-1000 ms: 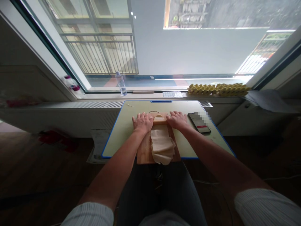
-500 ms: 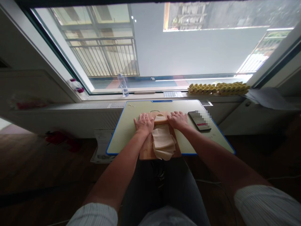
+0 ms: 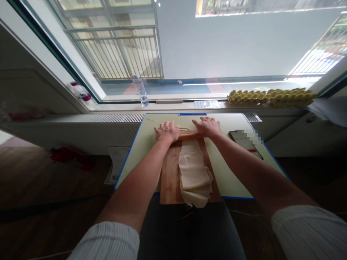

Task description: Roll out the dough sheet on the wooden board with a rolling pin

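Pressing rolling pin (image 3: 189,135) under flat open hands (left (image 3: 166,131), right (image 3: 207,126)); dough (image 3: 194,173) nearer body.

Cream dough sheet (image 3: 195,173), reddish-brown wooden board (image 3: 169,177), pale green table (image 3: 233,177) (blue-edged), white ribbed sleeves (image 3: 306,231)

A blue-edged table (image 3: 143,144) carries a wooden board (image 3: 169,177) and a phone (image 3: 245,142).
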Demonstrator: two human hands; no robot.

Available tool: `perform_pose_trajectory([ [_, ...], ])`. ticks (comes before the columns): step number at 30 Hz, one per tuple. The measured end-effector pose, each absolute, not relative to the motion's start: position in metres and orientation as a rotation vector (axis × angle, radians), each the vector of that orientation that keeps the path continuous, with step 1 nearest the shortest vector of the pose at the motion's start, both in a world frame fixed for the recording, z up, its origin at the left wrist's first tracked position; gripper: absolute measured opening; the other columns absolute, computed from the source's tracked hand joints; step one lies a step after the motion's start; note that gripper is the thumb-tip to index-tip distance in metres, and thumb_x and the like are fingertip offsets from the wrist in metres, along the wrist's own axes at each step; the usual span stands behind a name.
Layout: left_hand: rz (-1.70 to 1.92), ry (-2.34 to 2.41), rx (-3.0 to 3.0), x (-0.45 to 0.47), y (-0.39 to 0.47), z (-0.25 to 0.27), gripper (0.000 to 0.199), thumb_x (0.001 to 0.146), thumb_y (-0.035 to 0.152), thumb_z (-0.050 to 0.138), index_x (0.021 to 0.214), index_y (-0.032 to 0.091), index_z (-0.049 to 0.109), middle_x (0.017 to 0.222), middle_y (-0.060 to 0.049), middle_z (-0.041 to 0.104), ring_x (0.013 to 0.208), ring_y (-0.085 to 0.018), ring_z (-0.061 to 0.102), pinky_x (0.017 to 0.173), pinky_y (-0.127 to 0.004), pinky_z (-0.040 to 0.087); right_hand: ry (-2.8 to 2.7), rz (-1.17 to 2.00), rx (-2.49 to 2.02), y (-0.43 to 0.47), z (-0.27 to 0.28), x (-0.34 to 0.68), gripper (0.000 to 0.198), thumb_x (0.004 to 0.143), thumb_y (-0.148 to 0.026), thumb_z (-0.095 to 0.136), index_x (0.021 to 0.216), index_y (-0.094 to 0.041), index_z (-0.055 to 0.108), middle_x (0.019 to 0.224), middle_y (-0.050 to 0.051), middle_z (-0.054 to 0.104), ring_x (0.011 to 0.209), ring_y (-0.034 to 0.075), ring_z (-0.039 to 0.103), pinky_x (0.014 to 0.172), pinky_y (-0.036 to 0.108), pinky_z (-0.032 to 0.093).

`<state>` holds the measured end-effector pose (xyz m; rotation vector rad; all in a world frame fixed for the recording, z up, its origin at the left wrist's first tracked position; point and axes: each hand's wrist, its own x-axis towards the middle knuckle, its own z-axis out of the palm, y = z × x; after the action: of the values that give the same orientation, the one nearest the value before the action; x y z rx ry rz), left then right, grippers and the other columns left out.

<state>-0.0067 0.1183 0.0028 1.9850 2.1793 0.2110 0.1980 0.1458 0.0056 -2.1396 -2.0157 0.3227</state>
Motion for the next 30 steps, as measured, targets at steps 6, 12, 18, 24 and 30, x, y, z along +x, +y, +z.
perform_pose_trajectory([
  [6,0.271,2.235,2.052,-0.007,0.145,0.005,0.055,0.106,0.05,0.03,0.135,0.026,0.07,0.151,-0.015,0.063,0.138,-0.037,0.055,0.121,-0.065,0.032,-1.967,0.29,-2.127,0.175,0.004,0.194,0.082,0.104,-0.075,0.03,0.145,-0.013,0.064,0.153,0.023,0.06,0.143,0.04,0.048,0.118,0.06,0.035],
  [12,0.318,2.278,2.058,-0.007,0.165,0.007,0.054,0.106,0.046,0.03,0.129,0.02,0.073,0.144,-0.017,0.067,0.133,-0.036,0.057,0.117,-0.063,0.038,-1.965,0.281,-2.128,0.193,0.002,0.192,0.083,0.104,-0.077,0.029,0.141,-0.012,0.066,0.152,0.024,0.06,0.143,0.04,0.048,0.117,0.06,0.034],
  [18,0.242,2.237,2.036,-0.008,0.165,0.007,0.053,0.106,0.043,0.032,0.132,0.019,0.072,0.146,-0.019,0.065,0.133,-0.035,0.058,0.113,-0.059,0.043,-1.964,0.204,-2.112,0.193,0.001,0.191,0.086,0.104,-0.078,0.025,0.137,-0.012,0.068,0.146,0.025,0.063,0.14,0.04,0.05,0.117,0.06,0.032],
  [24,0.22,2.201,2.057,-0.008,0.152,0.006,0.049,0.104,0.037,0.035,0.133,0.023,0.072,0.146,-0.017,0.065,0.133,-0.036,0.058,0.112,-0.058,0.044,-1.945,0.222,-2.13,0.177,0.0,0.194,0.084,0.104,-0.079,0.028,0.138,-0.012,0.067,0.146,0.024,0.063,0.139,0.04,0.051,0.114,0.056,0.038],
  [30,0.184,2.171,2.048,-0.009,0.133,0.005,0.052,0.102,0.038,0.035,0.141,0.031,0.068,0.156,-0.012,0.06,0.139,-0.036,0.055,0.116,-0.062,0.041,-1.987,0.269,-2.14,0.153,0.006,0.196,0.082,0.103,-0.078,0.031,0.142,-0.014,0.066,0.15,0.022,0.062,0.139,0.039,0.052,0.116,0.057,0.039],
])
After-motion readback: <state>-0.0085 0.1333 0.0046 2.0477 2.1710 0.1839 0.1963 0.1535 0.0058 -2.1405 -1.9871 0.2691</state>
